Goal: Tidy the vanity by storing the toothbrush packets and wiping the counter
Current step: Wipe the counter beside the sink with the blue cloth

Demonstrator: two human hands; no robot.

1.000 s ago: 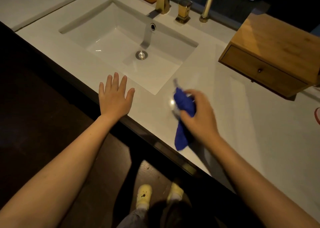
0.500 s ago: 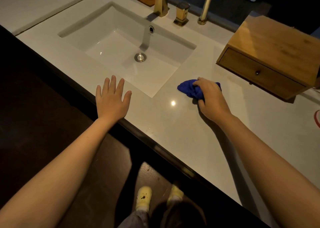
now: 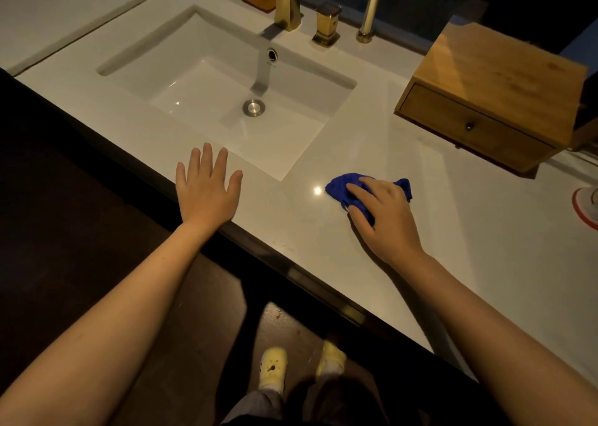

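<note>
The left hand lies flat on the front edge of the counter, palm down, fingers straight and slightly spread, holding nothing. Its fingertips reach toward the near rim of the sink, a white rectangular basin sunk into the counter. In the basin floor sits a round metal drain, and an overflow hole shows in the far wall. Behind the sink stands a gold tap, with a small gold handle just to its right and a gold pole further right.

To the right of the sink's near corner a bright spot of light reflects off the counter. Just beside it the cloth, a blue bunched rag, lies on the counter under the right hand. That hand presses down on the cloth with fingers curled loosely over it, the thumb along its near side; blue shows past the fingertips on the left and behind the knuckles on the right.

Beyond the right hand, well apart from it, a wooden box with one drawer stands on the counter; the drawer is closed. At the far right edge a red-rimmed round object is partly cut off. No toothbrush packets can be made out.

Below the counter edge, yellow shoes stand on a dark floor.
</note>
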